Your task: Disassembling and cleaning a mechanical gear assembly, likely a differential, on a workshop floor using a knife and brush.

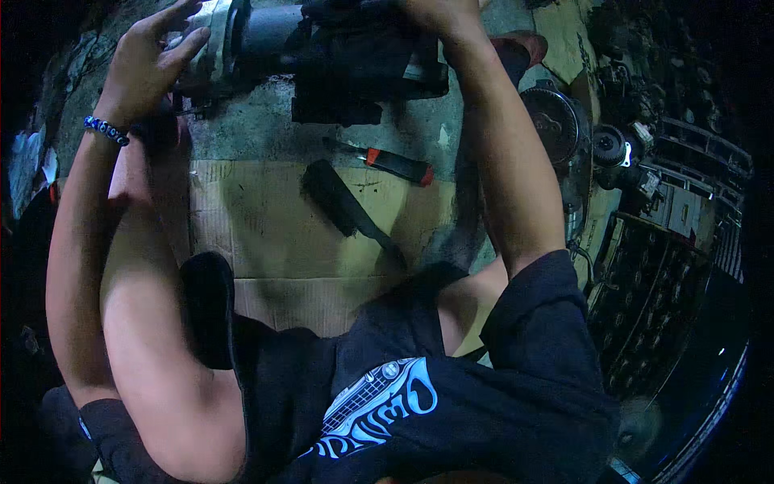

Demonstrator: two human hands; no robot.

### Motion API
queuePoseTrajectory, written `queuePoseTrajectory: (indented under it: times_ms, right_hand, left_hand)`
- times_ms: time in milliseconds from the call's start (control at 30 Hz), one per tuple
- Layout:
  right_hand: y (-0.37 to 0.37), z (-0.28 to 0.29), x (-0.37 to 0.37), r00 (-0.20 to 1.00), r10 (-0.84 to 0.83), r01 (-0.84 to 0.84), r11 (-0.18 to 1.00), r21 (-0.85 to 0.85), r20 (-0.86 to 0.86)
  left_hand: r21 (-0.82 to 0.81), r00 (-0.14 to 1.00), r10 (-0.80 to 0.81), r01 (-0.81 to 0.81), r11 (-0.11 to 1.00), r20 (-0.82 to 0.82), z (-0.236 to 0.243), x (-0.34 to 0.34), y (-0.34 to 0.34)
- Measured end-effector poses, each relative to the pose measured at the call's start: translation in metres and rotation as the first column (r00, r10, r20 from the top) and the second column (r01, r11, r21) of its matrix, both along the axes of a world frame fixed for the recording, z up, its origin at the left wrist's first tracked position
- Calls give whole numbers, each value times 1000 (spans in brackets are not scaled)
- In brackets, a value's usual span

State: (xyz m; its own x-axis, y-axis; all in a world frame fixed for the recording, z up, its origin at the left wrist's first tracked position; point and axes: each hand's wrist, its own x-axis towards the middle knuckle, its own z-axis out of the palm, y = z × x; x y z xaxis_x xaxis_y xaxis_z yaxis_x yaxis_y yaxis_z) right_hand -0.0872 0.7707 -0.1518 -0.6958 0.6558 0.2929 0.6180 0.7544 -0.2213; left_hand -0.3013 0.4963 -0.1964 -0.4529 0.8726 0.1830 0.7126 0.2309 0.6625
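Note:
Across the top of the head view lies a large cylindrical motor (270, 34), with a pale metal flanged end at the left and a dark body at the right. My left hand (153, 52), wearing a beaded bracelet (105, 129), is closed around the pale end, its thumb against the rim. At the dark right end is my right hand (447, 14); the top edge of the picture cuts it off and its fingers are hidden. Below the motor lie a knife-like tool (395, 164) with a black and red handle and a black-bristled brush (339, 200).
Flattened cardboard (266, 218) covers the floor between my legs. To the right stand a round toothed metal part (552, 123), a smaller pulley-like part (610, 148) and a dark crate (645, 298). Several metal parts clutter the far right.

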Motion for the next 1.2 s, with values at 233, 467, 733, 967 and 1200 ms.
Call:
queuePoseTrajectory:
  times_ms: [233, 467, 733, 967, 1200]
  right_hand:
    - [6, -10, 0, 996, 51, -45, 995, 88, -71]
    - [0, -19, 0, 966, 170, -137, 976, 168, -196]
    - [7, -29, 6, 932, 209, -123, 951, 283, -296]
    - [23, -20, 60, 509, -521, -303, 637, -709, -685]
    - [-55, -25, 38, 916, 211, -116, 954, 276, -342]
  left_hand:
    - [-27, 999, 2, -4, 1000, -51, 1, -1, -3]
    - [-34, 1000, 14, -13, 999, 17, -1, -2, -7]
    - [-7, 987, -37, 37, 999, -157, 3, 9, -3]
    - [-36, 989, -16, 11, 999, -149, 8, 14, 3]
    - [-8, 991, -15, 14, 1000, -132, 13, 21, 4]
